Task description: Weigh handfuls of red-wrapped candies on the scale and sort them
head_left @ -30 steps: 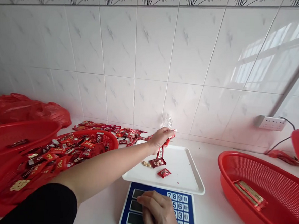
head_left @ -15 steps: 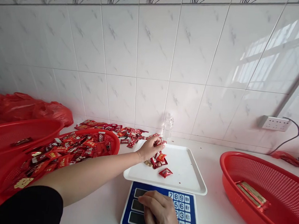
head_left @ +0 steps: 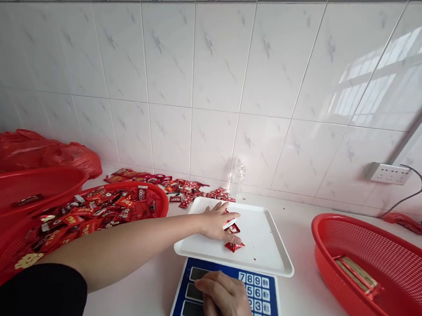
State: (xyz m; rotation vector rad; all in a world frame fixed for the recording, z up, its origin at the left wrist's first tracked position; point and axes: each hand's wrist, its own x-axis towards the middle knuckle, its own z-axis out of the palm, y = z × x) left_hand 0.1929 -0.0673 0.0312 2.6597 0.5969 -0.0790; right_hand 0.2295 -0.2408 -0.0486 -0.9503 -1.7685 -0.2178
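My left hand (head_left: 218, 223) is open over the white tray (head_left: 273, 249) of a weighing scale, its fingers spread above a few small red-wrapped packets (head_left: 232, 228). Its thumb reaches a red pyramid-shaped packet (head_left: 234, 247) at the near side of the group. Part of that group is hidden under the palm. My right hand (head_left: 228, 299) rests in front of the tray, over the scale's blue panel (head_left: 181, 315) with its displays and number keys. Its fingers are curled closed, and whatever may be inside them is hidden.
A red basket (head_left: 162, 200) full of red packets stands left of the tray, beside another red basket (head_left: 61, 179). Loose packets (head_left: 190, 188) and a clear plastic bottle (head_left: 237, 178) lie and stand along the wall. At right, a red basket (head_left: 320, 242) holds gold-and-red packs (head_left: 358, 274).
My left hand has come from the tray's back edge toward me and opened out over the packets on it. My right hand has stayed in place.
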